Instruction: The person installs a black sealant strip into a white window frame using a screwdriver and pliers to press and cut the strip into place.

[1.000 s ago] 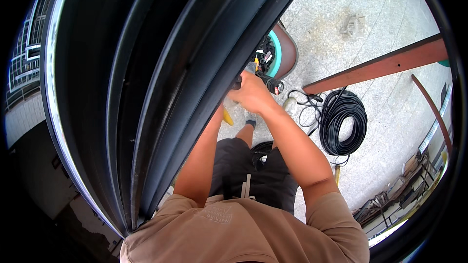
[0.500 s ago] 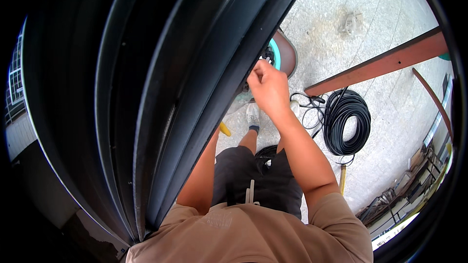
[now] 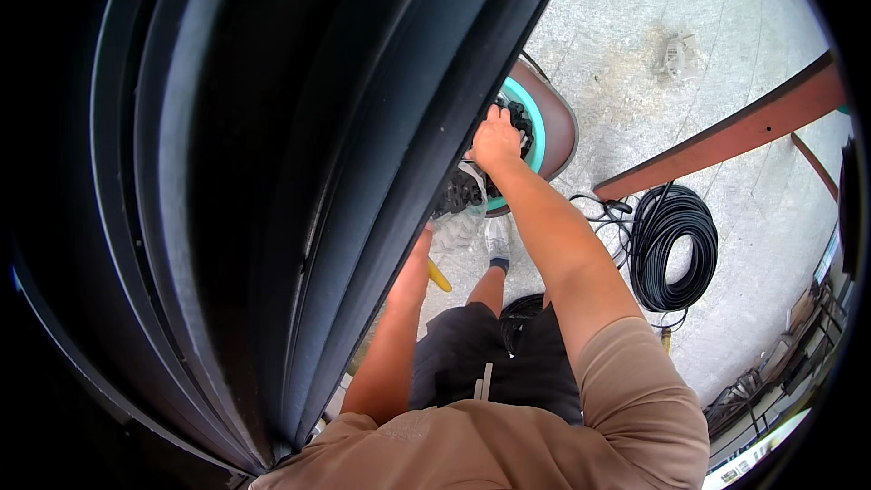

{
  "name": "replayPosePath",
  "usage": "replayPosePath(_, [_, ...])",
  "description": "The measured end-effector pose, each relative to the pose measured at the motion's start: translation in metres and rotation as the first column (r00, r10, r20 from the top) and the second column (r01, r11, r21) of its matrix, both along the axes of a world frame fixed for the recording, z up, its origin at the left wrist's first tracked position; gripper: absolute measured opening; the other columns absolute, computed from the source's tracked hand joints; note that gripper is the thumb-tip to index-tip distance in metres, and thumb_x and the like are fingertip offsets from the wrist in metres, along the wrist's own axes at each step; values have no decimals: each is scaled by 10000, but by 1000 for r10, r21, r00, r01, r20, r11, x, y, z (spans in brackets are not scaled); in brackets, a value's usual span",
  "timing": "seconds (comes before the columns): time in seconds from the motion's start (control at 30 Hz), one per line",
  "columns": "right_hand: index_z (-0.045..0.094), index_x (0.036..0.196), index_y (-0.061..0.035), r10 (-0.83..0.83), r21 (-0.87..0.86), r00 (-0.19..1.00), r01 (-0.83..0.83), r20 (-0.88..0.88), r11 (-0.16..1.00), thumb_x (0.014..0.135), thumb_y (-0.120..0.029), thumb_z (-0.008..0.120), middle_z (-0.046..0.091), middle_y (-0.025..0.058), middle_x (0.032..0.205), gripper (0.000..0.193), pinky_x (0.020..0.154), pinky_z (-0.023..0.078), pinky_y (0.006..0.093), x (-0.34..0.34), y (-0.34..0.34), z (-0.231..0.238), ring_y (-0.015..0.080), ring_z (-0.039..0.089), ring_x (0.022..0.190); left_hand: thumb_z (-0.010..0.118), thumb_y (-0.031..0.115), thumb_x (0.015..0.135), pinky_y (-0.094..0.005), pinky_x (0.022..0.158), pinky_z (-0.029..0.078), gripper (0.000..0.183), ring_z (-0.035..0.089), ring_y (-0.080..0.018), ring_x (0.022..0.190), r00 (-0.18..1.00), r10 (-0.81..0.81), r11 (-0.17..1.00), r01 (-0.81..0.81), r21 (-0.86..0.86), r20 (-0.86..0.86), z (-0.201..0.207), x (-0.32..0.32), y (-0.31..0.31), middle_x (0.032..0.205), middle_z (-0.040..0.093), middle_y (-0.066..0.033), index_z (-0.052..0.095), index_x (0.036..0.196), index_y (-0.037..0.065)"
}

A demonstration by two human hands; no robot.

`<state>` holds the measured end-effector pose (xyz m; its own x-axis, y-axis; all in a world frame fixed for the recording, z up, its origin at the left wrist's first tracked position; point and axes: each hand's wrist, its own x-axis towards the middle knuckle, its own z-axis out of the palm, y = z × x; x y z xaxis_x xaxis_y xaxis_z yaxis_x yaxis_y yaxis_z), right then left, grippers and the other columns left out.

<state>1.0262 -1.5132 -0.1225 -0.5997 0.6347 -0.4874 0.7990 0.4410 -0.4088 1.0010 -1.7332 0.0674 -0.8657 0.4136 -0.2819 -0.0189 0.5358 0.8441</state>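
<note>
My right hand (image 3: pixel 496 138) reaches over a round turquoise basin (image 3: pixel 539 132) and touches small black pieces (image 3: pixel 522 122) in it. Its fingers look apart, though the fingertips are partly hidden among the pieces. A clear plastic bag (image 3: pixel 472 209) with more black pieces (image 3: pixel 461 191) lies at the near side of the basin, partly covered by the dark metal profile. My left hand (image 3: pixel 421 249) is next to that bag; only its edge and the forearm show, and the profile hides its fingers.
Large dark grooved metal profiles (image 3: pixel 390 127) block the left half. The basin rests on a brown seat-like surface (image 3: pixel 561 127). A coil of black cable (image 3: pixel 644 263) lies right, below a reddish-brown beam (image 3: pixel 726 132). A yellow object (image 3: pixel 439 277) shows near my left forearm.
My right hand, pinched above the profile's edge before, has moved down into the basin and its fingers have spread. More of the basin, the bag and my left forearm now shows as the view shifted.
</note>
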Motion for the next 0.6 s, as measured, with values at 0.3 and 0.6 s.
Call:
replayPosePath(0.3, [772,1342,-156,-61,-90,983,46,-173,995,1086,-148,588,641,206,1413,316,1091,631,517,12,12,-55,419,666,1349,856,-11,954,-292,828,497,342,573,-103,956,994,-80,991,71,-115,-72,-28,-13,-18,1044,614,-6,618,1190,56])
replayPosePath(0.6, [775,1269,-123,-583,-511,634,324,-508,796,1035,-184,839,772,197,1107,250,928,607,471,28,42,-56,364,767,1035,851,-6,957,-293,824,492,348,566,-102,945,992,68,997,-70,21,106,-30,-12,-19,1056,599,-3,611,1200,60])
